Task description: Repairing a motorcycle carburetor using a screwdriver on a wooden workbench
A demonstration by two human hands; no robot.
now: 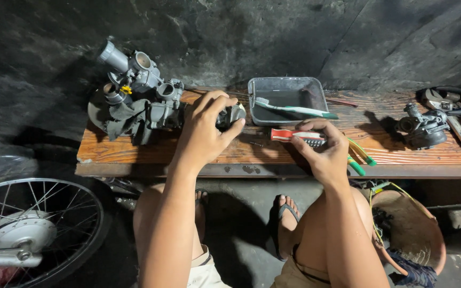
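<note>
The person sits low before a wooden plank (412, 152) laid as a bench. The left hand (205, 130) is closed around a small dark metal part (232, 114), fingers curled over its top and thumb pressed at its near side, so most of it is hidden. Just left of that hand, touching the rag (121, 120) beneath it, lies a cluster of grey carburetor bodies (142, 88).

The right hand (324, 152) grips a red-handled brush (294, 136), fingers wrapped over the bristle end while the red handle sticks out toward the left hand. Just beyond this hand sits a shallow grey tray (286, 85) with a white-and-green toothbrush (294, 109) lying across its near rim. Beside the right hand, on its outer side, lie green-handled tools (361, 157), and further right another carburetor (425, 128) stands on the plank, well apart. Below the left arm, a spoked wheel (38, 229) rests near the floor.
</note>
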